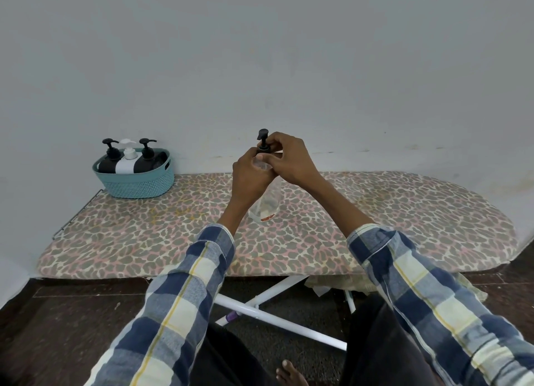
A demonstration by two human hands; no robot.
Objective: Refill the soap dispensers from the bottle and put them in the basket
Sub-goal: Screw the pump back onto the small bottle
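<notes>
At the far left corner of the leopard-print padded ironing board, against the wall, I see the teal woven plastic basket already holding three pump dispensers side by side: a black one, a white one and another black one. That part I judge done. At the middle of the board stands a clear plastic dispenser bottle, upright on its base near the far edge. My left hand is wrapped closed around its shoulder, steadying it. My right hand is pinched shut on the black pump head at the neck; I judge the cap is being screwed, though which way I cannot tell. Whether the clear bottle holds soap is hard to read. It is not yet in the basket. The board between bottle and basket lies bare, giving open room leftward; the basket itself looks nearly full. The right half is also free.
</notes>
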